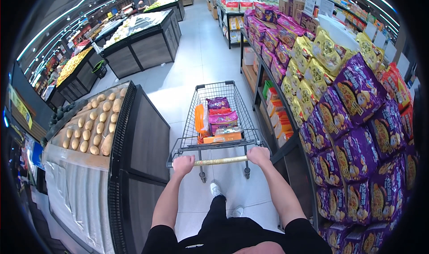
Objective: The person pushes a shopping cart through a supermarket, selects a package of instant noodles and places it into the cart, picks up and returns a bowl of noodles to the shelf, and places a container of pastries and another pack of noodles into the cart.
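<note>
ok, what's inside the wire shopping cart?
In the grey wire shopping cart: two purple snack bags, an orange packet standing at the left side, and a flat orange box nearest the handle. Anything beneath these is covered. Both hands, left and right, grip the handle.

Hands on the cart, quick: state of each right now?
Left hand: closed around the cart handle.
Right hand: closed around the same handle.
</note>
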